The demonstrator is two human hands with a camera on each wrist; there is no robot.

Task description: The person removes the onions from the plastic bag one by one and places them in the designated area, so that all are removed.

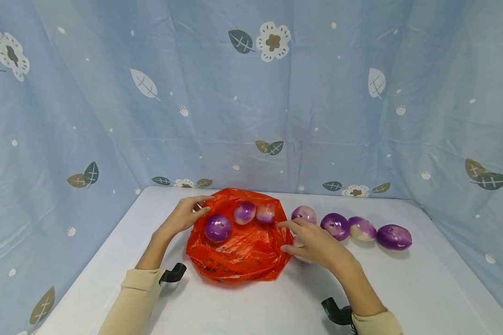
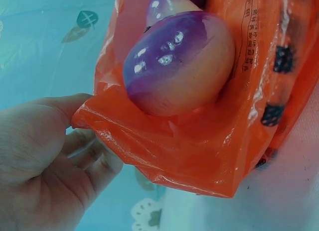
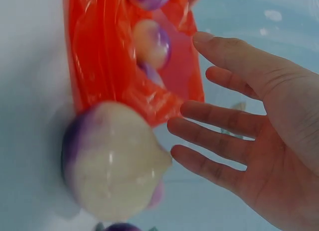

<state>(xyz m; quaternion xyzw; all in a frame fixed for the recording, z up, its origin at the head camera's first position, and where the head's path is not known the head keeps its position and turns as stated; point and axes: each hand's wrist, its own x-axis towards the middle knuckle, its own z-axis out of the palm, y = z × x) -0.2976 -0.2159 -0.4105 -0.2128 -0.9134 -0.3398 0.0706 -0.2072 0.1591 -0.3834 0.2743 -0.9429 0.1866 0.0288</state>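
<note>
A red plastic bag lies spread on the table with its mouth open and dark print on its front. Three shiny purple-and-white turnips show inside it, one a round purple turnip at the left. My left hand pinches the bag's left rim, which is drawn to a point at the fingers in the left wrist view. At the bag's right edge, my right hand has its fingers spread with nothing between them. A pale turnip with a pointed tip lies close to those fingers, partly hidden by the hand in the head view.
To the right of the bag runs a row of turnips, among them a purple turnip, a paler turnip and a long dark turnip. The white table ends at a blue patterned curtain behind and on both sides.
</note>
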